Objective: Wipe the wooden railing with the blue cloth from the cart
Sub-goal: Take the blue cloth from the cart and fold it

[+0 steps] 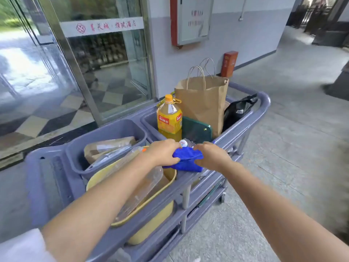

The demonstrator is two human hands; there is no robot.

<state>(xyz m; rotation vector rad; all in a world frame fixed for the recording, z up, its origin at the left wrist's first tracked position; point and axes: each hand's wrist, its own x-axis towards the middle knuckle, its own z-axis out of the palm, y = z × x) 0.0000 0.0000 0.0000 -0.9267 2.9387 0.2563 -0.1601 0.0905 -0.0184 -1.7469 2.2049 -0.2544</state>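
A bright blue cloth [187, 157] is bunched above the middle of the grey cart [262, 103], over its near rim. My left hand [163, 153] grips the cloth's left side with fingers and thumb. Its right side is pinched by my right hand [212, 156]. Both arms reach forward over the cart. A dark wooden railing [309, 17] stands far off at the top right, down the corridor.
The cart carries a brown paper bag [204, 103], an orange drink bottle [169, 118], a black bag [238, 110], a green board [196, 129], a yellow tub [151, 222] with a clear plastic bottle [143, 188], and a grey bin [107, 133]. Glass doors stand left; paved floor stretches right.
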